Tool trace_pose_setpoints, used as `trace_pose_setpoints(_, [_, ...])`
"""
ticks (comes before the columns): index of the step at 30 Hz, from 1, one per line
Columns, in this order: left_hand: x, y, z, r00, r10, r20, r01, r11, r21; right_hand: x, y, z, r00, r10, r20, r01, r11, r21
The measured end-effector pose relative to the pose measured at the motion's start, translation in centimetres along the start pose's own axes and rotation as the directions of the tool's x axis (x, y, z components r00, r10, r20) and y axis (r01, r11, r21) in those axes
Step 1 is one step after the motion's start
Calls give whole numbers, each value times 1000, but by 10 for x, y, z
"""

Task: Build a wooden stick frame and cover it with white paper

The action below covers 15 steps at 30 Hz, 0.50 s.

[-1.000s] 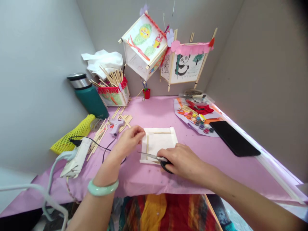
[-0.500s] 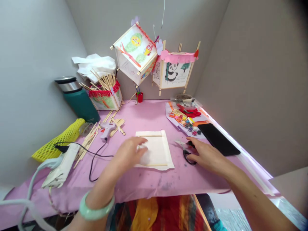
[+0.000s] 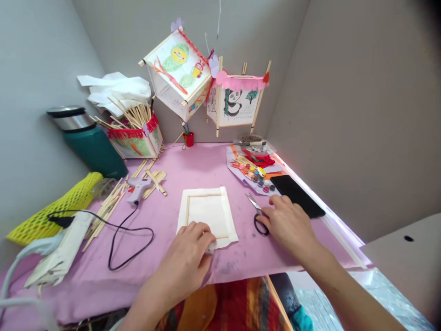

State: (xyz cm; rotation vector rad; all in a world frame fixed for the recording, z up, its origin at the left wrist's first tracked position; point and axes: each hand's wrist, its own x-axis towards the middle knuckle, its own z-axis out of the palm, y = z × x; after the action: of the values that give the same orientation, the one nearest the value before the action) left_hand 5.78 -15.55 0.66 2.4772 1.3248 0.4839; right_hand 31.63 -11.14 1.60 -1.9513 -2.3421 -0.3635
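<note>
A square sheet of white paper [image 3: 206, 214] lies on the pink-purple table cover, with thin wooden sticks framing it inside its edges. My left hand [image 3: 189, 250] rests over the sheet's near left corner, fingers curled. Between thumb and fingers shows a small pale thing, too hidden to name. To the right of the sheet, my right hand [image 3: 287, 223] closes around the handles of a pair of scissors [image 3: 261, 224]. The blades point away to the upper left, close to the table. One black handle loop shows; the other is mostly under my fingers.
At left are a purple glue gun [image 3: 138, 189], its black cord, loose wooden sticks [image 3: 106, 209], a power strip [image 3: 60, 255] and a teal bottle [image 3: 94, 149]. A black phone [image 3: 298, 195] and paint pots [image 3: 263, 182] are at right. Decorated lanterns [image 3: 239, 103] hang behind.
The view has turned right, shifting everything left. My left hand has moved down from mid-sheet to its near left corner. My right hand remains at the scissors, whose blades look more closed.
</note>
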Motion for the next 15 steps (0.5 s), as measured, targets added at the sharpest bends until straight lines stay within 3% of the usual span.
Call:
trace_pose_setpoints(3, [0, -5, 2, 999, -27, -25, 26, 998, -57, -5, -1, 2, 990, -118, -80, 130, 978, 165])
trace_pose_setpoints(6, [2, -10, 3, 997, -48, -62, 39, 989, -142, -18, -16, 2, 940, -299, -165, 341, 826, 448])
trace_pose_setpoints(8, [2, -12, 3, 994, -68, -83, 50, 978, -202, -26, -31, 4, 913, -355, -203, 406, 735, 543])
trace_pose_setpoints(15, [-2, -14, -6, 959, -231, -162, 165, 925, -341, -32, -59, 22, 912, -295, -286, 405, 763, 504])
